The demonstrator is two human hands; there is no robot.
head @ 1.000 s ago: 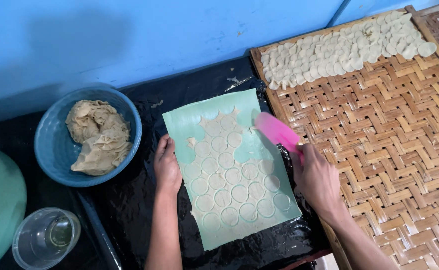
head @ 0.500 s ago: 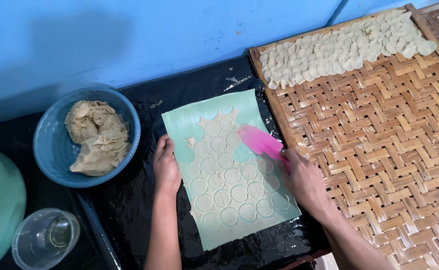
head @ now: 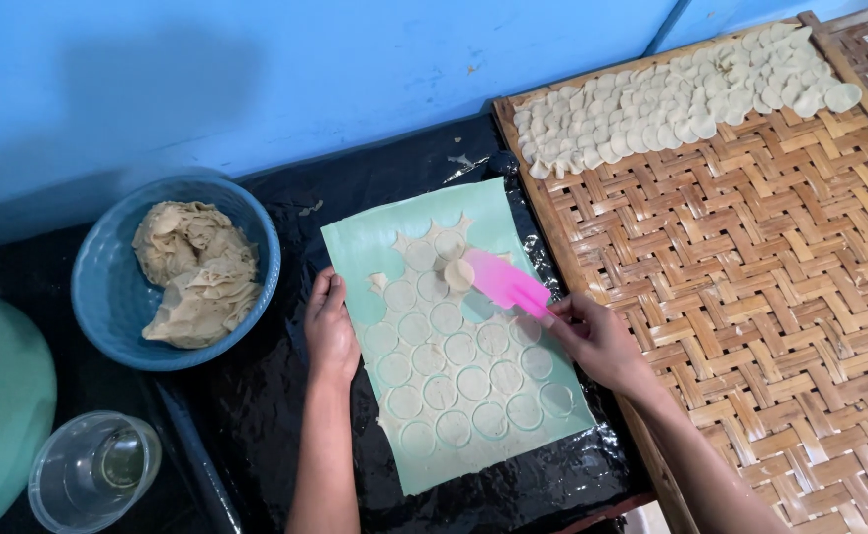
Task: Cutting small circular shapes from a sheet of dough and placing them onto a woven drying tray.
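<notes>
A pink scraper juts up and leftward from the right hand, whose fingers are closed around its near end; its blade tip sits under one cut dough disc. Below the blade, the rolled dough sheet, scored with circles, covers a pale green mat. The left hand presses flat on the mat's left edge, fingers extended and holding nothing. Rightward of the right hand spreads a woven bamboo tray, finished discs rowed along its far side. Left of the left hand stands a blue bowl of dough scraps.
</notes>
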